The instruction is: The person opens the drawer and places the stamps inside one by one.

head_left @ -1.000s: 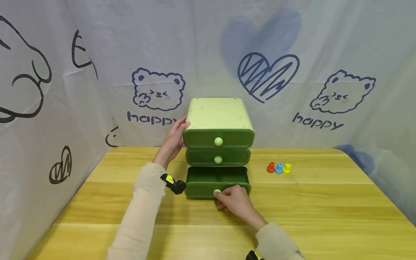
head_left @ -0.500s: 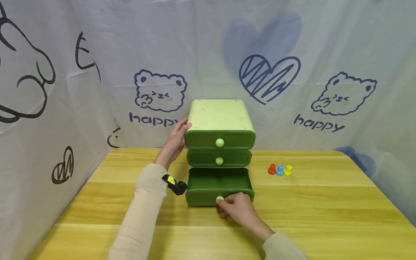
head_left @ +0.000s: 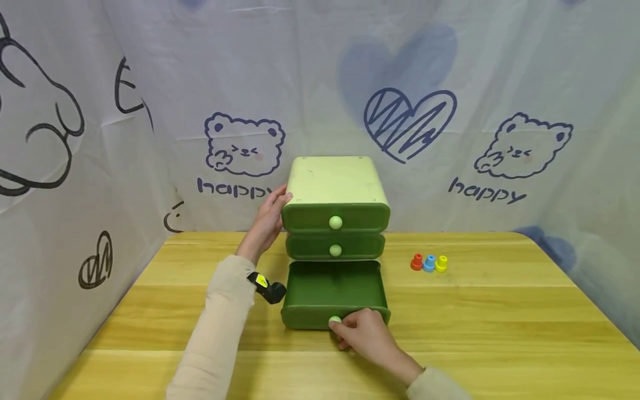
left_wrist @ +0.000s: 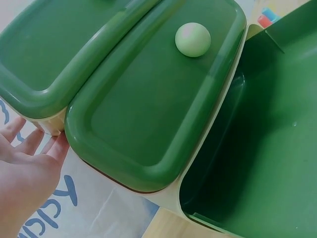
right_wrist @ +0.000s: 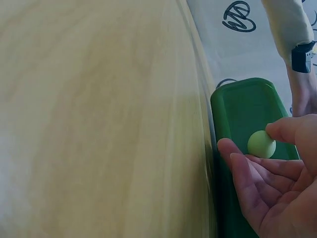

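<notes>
A wooden table with pale yellow planks is seen, closed in behind and at both sides by printed white cloth. A green three-drawer cabinet is set upright near its back edge, and the bottom drawer is drawn out over the tabletop. Well apart to the right, three small pegs, red, blue and yellow, are lined up side by side.

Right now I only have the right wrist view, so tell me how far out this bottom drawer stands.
Observer: The bottom drawer stands well out of the cabinet, and its inside looks bare.
Operator: Report the left hand.
Observer: The left hand rests flat against the cabinet's left side, beside the top drawer.
Operator: Name what lies on the right.
Observer: Three small pegs, red, blue and yellow, stand in a row on the table.
</notes>
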{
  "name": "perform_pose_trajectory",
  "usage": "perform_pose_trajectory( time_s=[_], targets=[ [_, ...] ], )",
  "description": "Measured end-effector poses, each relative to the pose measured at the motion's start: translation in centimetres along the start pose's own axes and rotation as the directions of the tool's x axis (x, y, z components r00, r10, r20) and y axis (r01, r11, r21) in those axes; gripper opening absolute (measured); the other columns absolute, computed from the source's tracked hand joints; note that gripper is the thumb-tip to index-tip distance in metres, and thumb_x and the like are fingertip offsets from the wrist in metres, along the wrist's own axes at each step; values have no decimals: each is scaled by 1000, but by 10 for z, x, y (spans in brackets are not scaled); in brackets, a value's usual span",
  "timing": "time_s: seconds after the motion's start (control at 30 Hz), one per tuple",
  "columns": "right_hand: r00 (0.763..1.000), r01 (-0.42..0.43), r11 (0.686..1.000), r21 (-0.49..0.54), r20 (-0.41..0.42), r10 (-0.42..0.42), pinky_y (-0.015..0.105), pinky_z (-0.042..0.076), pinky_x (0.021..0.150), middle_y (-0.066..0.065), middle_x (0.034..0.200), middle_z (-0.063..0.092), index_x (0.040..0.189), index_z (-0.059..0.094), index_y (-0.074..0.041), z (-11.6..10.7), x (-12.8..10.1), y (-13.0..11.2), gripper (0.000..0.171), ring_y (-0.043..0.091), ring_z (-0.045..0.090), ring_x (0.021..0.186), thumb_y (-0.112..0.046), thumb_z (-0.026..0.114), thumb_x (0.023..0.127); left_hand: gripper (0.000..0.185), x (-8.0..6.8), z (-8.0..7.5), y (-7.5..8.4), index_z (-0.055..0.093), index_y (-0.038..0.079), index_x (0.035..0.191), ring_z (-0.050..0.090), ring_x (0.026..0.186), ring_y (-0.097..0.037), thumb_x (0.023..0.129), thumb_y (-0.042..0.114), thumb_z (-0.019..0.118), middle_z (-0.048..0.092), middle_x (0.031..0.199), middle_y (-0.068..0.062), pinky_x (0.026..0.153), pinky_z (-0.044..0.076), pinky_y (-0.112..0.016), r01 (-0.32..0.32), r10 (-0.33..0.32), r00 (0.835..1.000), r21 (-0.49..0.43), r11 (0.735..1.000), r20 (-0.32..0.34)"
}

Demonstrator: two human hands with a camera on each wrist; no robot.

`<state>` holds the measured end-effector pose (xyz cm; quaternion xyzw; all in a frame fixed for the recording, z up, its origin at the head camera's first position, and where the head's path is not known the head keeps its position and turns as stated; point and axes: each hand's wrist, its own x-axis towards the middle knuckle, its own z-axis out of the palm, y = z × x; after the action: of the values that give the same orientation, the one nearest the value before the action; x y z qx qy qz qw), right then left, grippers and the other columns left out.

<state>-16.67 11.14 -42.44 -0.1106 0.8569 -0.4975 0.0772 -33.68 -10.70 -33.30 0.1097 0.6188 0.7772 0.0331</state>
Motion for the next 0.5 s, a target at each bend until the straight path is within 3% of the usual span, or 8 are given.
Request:
perform_pose_trajectory(
  time_s=[0.5],
  targets=[
    [1000, 11, 1000, -20, 5, -11, 26, 50, 42, -2, 55, 64, 70, 72, -5, 1, -5, 1, 30, 14, 60, 47, -26, 68, 91, 68, 1, -1, -2, 21, 6, 153, 34, 135, -28, 95, 26, 51, 21, 156, -15, 110, 34, -35, 9, -9, 1000, 8, 1000, -6]
  ],
)
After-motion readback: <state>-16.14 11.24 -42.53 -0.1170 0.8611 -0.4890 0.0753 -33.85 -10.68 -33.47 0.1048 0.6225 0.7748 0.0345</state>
